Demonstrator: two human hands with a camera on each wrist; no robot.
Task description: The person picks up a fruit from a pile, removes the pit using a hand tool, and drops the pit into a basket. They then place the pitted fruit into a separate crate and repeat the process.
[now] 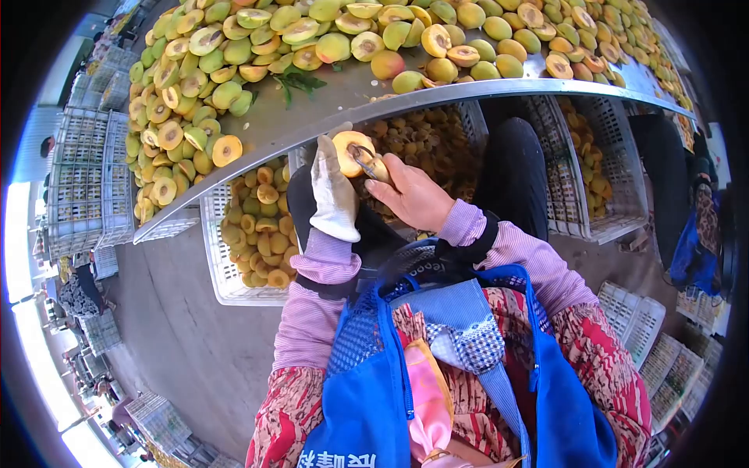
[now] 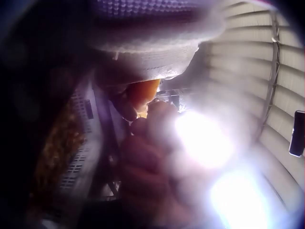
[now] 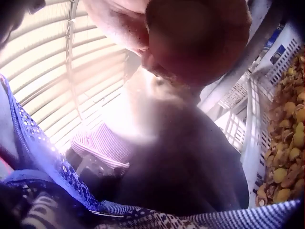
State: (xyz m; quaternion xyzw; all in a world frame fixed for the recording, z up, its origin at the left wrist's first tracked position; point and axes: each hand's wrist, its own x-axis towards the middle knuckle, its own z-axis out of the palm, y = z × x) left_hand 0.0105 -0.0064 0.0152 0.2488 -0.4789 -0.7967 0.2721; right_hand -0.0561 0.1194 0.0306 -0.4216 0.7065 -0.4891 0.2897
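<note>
My left hand, in a white glove, holds a halved yellow peach with its cut face turned up. In the left wrist view the orange side of the peach half shows below the glove. My bare right hand grips a slim metal pitting tool, whose curved tip is at the middle of the cut face. The right fingers and thumb lie close beside the fruit and hide the tool's handle. Glare blurs both wrist views.
Many whole and halved peaches are piled on a metal table with a raised rim. Below stand white crates, one with peach halves, another with scraps. A further crate stands right of my knees.
</note>
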